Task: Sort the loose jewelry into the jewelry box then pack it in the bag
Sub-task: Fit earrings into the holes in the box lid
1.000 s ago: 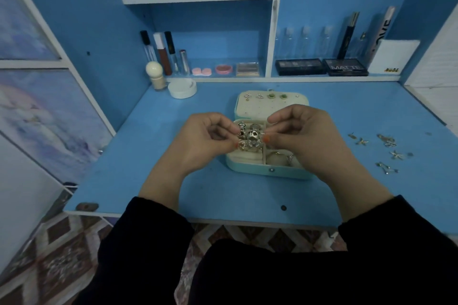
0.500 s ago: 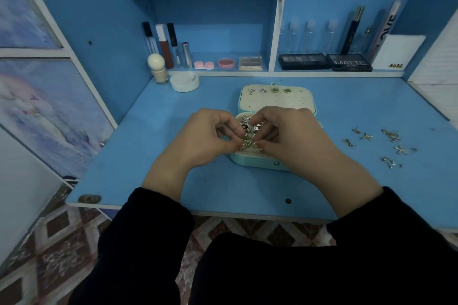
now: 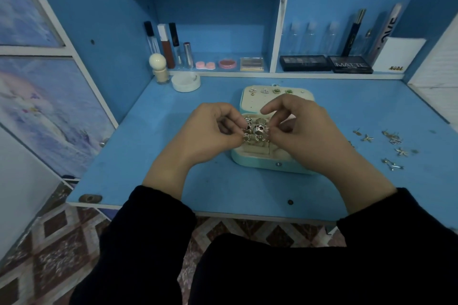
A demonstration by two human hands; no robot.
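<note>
Left hand (image 3: 210, 131): hovering over the near-left part of the box, fingers curled, tips pressing in at the ring rows. Whether this grip is pinching a piece or only steadying the rows, I cannot tell.
Rings (image 3: 257, 131): sitting crowded in the padded rows between the two sets of fingertips. Risk: fingers working this close are likely to be levering a seated ring out of its slot.
Jewelry box (image 3: 255, 160): lying open on the desk (image 3: 148, 156), lid panel (image 3: 252, 103) lying back, a row of studs (image 3: 270, 91) sitting along its far edge. Neither hand is bracing the shell. Risk: a downward push at the near rows is liable to be sliding or tipping it, and shaking the studs.
Right hand (image 3: 307, 136): covering the box's right side, thumb and middle fingers curling together just beside the rings, index finger lifting clear. What this grip contains is too small to tell. Risk: a tiny piece slipping here would be dropping unseen into a compartment under the palm.
Loose earrings (image 3: 392, 142): lying scattered on the desk, well apart from the box, awaiting sorting. Risk: the right sleeve is passing near them and could be sweeping them off.
Bag: not appearing in view; packing is not yet beginning.
</note>
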